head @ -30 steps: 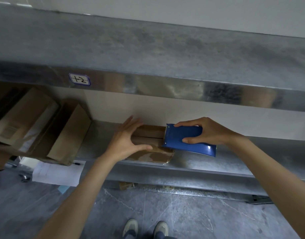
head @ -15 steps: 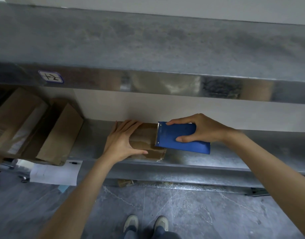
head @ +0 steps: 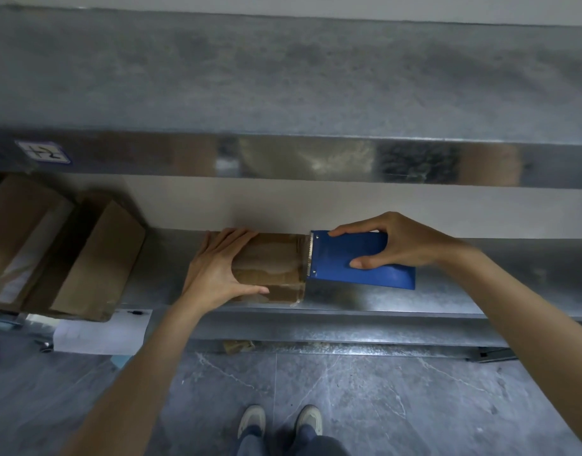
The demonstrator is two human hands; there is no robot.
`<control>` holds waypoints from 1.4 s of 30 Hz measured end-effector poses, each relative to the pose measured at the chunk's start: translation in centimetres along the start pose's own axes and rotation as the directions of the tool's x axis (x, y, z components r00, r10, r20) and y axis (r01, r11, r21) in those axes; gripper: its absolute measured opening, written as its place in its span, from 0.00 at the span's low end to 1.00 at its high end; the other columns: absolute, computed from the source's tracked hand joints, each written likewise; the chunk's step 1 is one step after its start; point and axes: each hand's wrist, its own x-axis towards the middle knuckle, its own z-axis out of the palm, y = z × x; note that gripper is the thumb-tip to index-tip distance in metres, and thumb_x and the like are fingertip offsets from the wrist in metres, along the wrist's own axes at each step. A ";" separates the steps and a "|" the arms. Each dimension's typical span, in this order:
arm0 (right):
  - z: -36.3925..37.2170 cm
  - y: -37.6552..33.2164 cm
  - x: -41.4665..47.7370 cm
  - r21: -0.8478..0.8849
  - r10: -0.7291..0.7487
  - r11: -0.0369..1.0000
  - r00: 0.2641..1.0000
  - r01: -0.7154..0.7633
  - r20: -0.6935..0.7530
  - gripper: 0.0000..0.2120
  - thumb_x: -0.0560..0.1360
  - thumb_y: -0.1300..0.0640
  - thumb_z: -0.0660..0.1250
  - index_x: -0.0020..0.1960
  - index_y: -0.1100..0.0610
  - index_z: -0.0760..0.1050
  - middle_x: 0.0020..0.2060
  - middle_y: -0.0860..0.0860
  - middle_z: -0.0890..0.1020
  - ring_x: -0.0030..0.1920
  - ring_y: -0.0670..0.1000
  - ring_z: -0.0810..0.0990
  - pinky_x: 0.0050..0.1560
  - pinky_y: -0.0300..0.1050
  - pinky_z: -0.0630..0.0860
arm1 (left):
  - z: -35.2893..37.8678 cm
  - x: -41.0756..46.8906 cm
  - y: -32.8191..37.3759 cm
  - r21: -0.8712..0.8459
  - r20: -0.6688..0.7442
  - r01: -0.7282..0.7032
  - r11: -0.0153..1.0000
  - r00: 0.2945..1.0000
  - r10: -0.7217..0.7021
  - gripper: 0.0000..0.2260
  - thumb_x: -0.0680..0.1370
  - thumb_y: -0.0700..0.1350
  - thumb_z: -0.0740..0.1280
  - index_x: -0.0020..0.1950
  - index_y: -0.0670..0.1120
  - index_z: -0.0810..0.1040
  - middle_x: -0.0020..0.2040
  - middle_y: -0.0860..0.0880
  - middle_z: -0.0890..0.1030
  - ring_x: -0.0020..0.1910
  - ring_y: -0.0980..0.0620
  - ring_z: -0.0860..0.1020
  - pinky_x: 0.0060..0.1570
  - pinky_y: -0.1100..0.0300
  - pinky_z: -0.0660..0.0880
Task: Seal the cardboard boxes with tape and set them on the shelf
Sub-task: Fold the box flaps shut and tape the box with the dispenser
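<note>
Dim, bluish light. A soft glare patch sits on the shelf (head: 398, 299) right of center, and the steel lip (head: 316, 159) above it shows smeared reflections. Wide-angle bending curves the edges (worst at left), where the boxes (head: 95, 258) look blurred.

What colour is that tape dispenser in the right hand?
Blue, with a metal toothed edge; the tape dispenser shows clearly in the head view.

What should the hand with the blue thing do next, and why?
Probably tip the dispenser down over the box's right edge and tear the tape: its toothed blade sits at that edge, while the left hand steadies the box.
</note>
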 end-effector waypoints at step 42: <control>7.5 -1.1 2.7 -0.533 0.191 0.779 0.934 -0.332 -0.302 0.27 0.75 0.38 0.68 0.73 0.36 0.66 0.58 0.50 0.82 0.53 0.54 0.80 0.46 0.44 0.74 | -0.4 0.3 0.3 -0.018 0.070 0.035 0.999 0.997 -0.033 0.53 0.56 0.79 0.67 0.77 0.55 0.65 0.74 0.54 0.69 0.75 0.52 0.63 0.77 0.47 0.51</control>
